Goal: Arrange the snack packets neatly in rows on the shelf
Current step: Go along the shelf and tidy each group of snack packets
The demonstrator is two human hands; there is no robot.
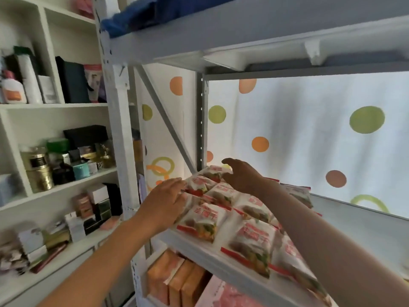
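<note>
Both forearms reach up from the bottom edge toward the grey metal shelf (199, 244). Furthest left stands a white cabinet (57, 105) crowded with jars and boxes, no part of the job. Next comes the left hand (164, 201), fingers straight and relaxed, its palm against the left edge of the snack packets (205, 220), holding nothing. These white-and-red packets lie flat on the shelf in rough rows running toward the back, some overlapping or skewed. Further right, the right hand (240, 175) hovers over the rearmost packets with fingers loosely spread, also gripping nothing. Squaring up looks to be the step in hand; the next move likely calls for nudging the back packets into line while the left palm keeps the edge straight.
</note>
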